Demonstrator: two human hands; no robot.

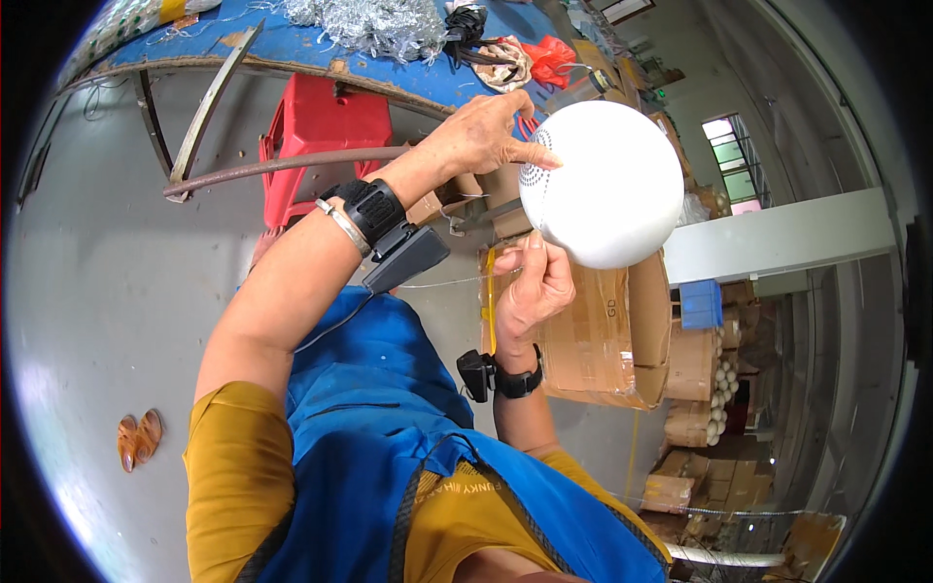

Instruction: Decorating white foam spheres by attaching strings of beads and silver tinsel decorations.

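Observation:
A large smooth white ball point(612, 185) with a patch of small dark dots on its left side is held up in front of me. My left hand point(478, 138) grips its left edge, thumb on the dotted patch and fingers curled behind. A red loop point(528, 127) shows beside those fingers; what it belongs to is hidden. Below the dots, my right hand point(536, 290) is closed in a pinch against the ball's lower left edge. From near its fingers a thin silvery cord point(447, 284) trails left. The pinched end itself is too small to make out.
A blue-topped table point(408, 78) bearing silver tinsel point(374, 24) and a red plastic bag point(549, 60) stands ahead. Beneath it is a red stool point(326, 131), near a curved brown bar point(292, 160). An open cardboard box point(588, 340) stands right; sandals point(139, 440) lie left.

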